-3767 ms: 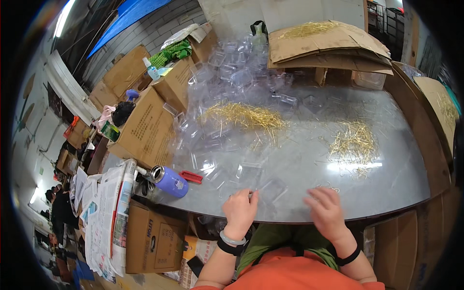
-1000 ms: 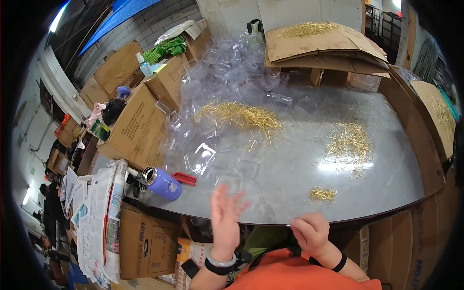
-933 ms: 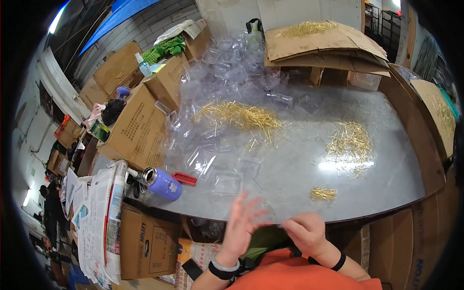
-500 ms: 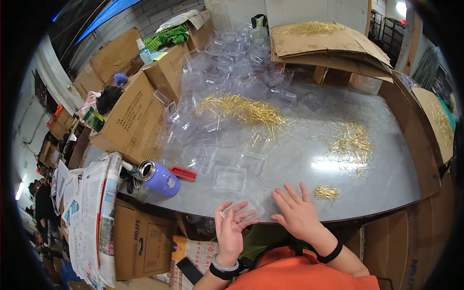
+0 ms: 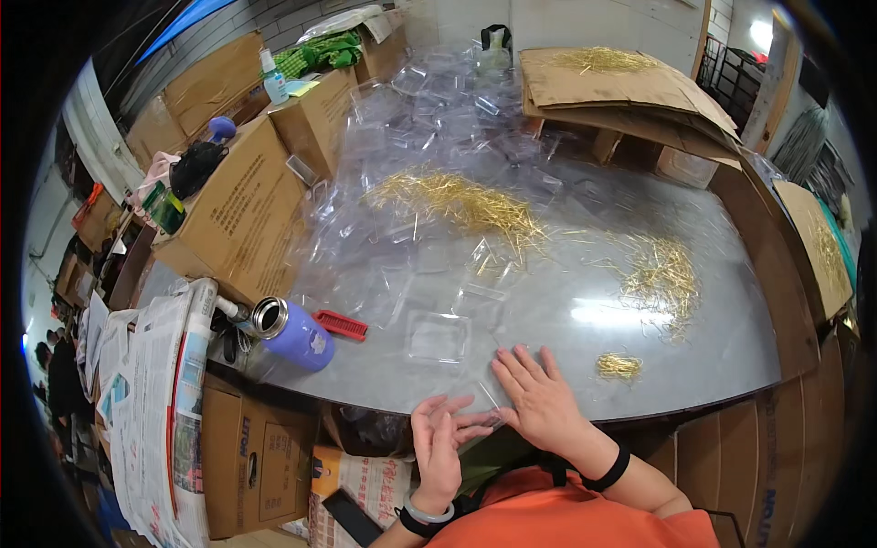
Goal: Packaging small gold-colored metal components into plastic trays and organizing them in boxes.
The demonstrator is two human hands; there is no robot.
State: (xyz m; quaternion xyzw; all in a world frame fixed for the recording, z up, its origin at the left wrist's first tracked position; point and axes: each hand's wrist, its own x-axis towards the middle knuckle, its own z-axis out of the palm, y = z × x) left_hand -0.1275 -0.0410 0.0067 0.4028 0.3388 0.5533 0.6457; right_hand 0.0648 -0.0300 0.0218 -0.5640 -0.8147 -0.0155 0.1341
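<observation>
My left hand (image 5: 440, 447) is at the table's front edge, its fingers curled round a clear plastic box (image 5: 484, 395). My right hand (image 5: 541, 402) lies just right of this box, palm down with fingers stretched out; its thumb side is close to the box, and I cannot tell whether it touches. Another clear box (image 5: 438, 337) rests on the table beyond my hands. Right of my right hand sits a small neat bundle of gold wire pieces (image 5: 618, 366). Farther back is a loose heap of the same gold wire pieces (image 5: 662, 281).
Many clear boxes (image 5: 438, 119) pile up at the back, with a gold wire heap (image 5: 466, 208) before them. A purple open bottle (image 5: 297, 336) and red brush (image 5: 341, 325) stand left. Cardboard boxes (image 5: 242, 219) line the left; cardboard sheets (image 5: 630, 87) lie back right.
My right hand has moved left, closer to my left hand and the clear box. My left fingers have closed further round the box. The view has shifted slightly.
</observation>
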